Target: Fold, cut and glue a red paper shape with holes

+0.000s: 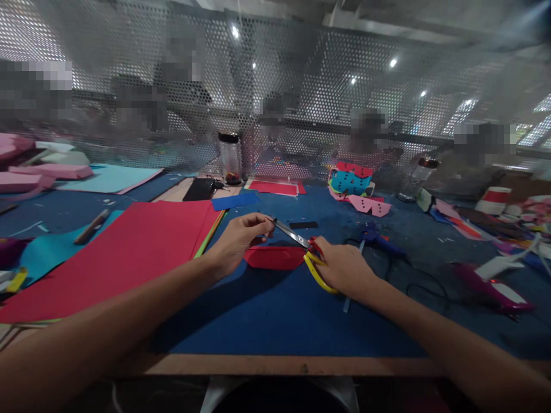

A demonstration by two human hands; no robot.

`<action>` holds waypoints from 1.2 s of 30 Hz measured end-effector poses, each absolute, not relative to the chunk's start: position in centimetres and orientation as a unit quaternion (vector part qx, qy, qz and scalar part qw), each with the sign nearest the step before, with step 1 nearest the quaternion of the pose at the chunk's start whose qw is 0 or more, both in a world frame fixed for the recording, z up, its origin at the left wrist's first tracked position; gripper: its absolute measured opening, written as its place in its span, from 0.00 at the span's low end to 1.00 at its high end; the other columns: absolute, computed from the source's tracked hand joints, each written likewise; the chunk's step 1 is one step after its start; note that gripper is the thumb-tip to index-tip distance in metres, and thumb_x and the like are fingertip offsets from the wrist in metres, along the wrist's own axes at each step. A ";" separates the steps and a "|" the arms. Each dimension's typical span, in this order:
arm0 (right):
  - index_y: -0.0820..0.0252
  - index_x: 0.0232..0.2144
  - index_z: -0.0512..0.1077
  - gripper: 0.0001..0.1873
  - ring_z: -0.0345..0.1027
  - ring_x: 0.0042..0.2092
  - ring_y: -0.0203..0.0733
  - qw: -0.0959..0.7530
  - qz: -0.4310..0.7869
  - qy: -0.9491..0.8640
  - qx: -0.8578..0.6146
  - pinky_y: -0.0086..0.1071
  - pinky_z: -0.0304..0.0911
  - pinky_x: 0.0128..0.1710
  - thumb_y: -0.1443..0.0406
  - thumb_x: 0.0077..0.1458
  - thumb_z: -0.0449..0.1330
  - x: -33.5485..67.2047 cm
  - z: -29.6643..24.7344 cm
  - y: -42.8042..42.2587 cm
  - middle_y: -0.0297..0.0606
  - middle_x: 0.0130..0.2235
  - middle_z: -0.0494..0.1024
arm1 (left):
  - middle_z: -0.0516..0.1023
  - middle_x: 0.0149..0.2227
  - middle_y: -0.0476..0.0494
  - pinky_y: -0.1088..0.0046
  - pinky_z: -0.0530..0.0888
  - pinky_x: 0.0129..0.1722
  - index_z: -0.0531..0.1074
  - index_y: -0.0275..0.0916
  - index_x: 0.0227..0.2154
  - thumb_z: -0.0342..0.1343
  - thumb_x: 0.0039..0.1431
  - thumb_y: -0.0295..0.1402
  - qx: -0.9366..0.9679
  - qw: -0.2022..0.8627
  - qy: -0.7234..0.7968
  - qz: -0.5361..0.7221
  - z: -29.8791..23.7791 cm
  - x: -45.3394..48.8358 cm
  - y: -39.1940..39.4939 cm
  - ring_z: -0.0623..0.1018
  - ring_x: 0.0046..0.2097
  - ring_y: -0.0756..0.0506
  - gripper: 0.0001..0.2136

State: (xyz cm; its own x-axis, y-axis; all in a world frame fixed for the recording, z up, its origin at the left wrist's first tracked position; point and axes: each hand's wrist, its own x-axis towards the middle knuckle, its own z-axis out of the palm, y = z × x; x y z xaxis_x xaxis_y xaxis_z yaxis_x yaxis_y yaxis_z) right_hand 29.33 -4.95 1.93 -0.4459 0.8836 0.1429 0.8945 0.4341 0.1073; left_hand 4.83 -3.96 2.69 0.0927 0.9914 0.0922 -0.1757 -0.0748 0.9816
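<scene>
My right hand (344, 268) grips scissors (297, 236) with yellow and red handles. The blades look nearly closed and point up and left, to the fingertips of my left hand (241, 240). Those fingers are pinched together at the blade tips; whatever is between them is too small to make out. Just below the blades, a folded red paper piece (274, 258) lies on the blue mat (275, 321). Behind the scissors is a small black strip (303, 225).
Large red sheets (142, 246) are stacked on the left, with a blue strip (235, 201) beyond. A blue glue gun (381, 238) and its cord lie right of my right hand; a purple tool (491, 287) is farther right. Dotted paper pieces (350, 182) and a bottle (229, 159) stand behind.
</scene>
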 end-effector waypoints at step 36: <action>0.58 0.46 0.67 0.16 0.79 0.36 0.50 0.028 -0.073 -0.842 -0.533 0.33 0.46 0.28 0.55 0.67 0.48 29.3 2.0 -4.9 0.43 0.34 0.83 | 0.77 0.34 0.46 0.73 0.67 0.37 0.80 0.38 0.32 0.68 0.51 0.33 0.482 0.559 0.410 0.536 2.7 4.8 -3.8 0.74 0.36 0.50 0.07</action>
State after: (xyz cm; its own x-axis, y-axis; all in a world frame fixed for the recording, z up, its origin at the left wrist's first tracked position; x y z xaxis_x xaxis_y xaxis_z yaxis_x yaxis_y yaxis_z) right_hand 29.29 -4.87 2.04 -0.4293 0.8945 0.1249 0.9026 0.4202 0.0933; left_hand 4.76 -3.84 2.71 0.0891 0.9943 0.0581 -0.2036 -0.0389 0.9783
